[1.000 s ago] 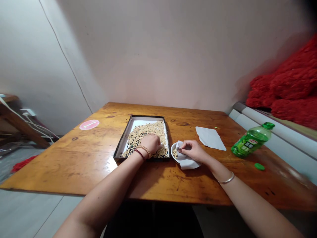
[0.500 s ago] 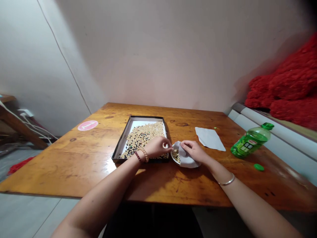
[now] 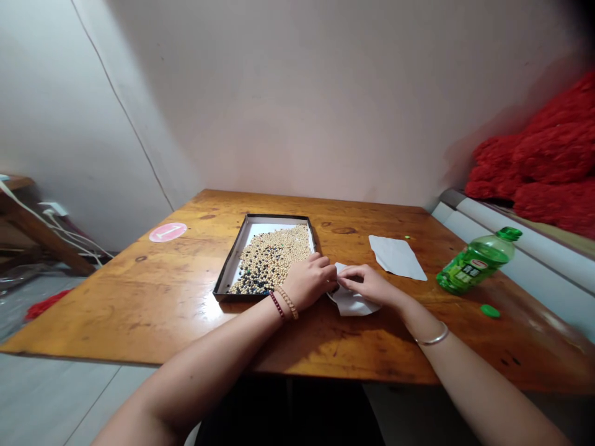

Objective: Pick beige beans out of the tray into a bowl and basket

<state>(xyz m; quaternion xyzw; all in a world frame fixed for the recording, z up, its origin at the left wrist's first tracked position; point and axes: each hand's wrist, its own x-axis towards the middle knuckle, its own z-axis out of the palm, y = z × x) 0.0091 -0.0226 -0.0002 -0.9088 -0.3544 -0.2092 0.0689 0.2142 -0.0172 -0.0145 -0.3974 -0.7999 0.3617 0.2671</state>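
the white paper (image 3: 357,305) is pinched near its upper edge by the thumb and forefinger of the right hand (image 3: 369,286), and its lower part is spread beneath them over a mostly hidden white dish (image 3: 330,298). the left hand (image 3: 309,282) is held just beside, fingers bent in over the dish; whether anything is grasped there cannot be told. pale and dark beads (image 3: 274,254) are contained by the tray (image 3: 229,263) to the left.

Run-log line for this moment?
left hand: at bowl | right hand: holding white paper | tray: pale and dark pieces inside | green bottle, green cap: on table
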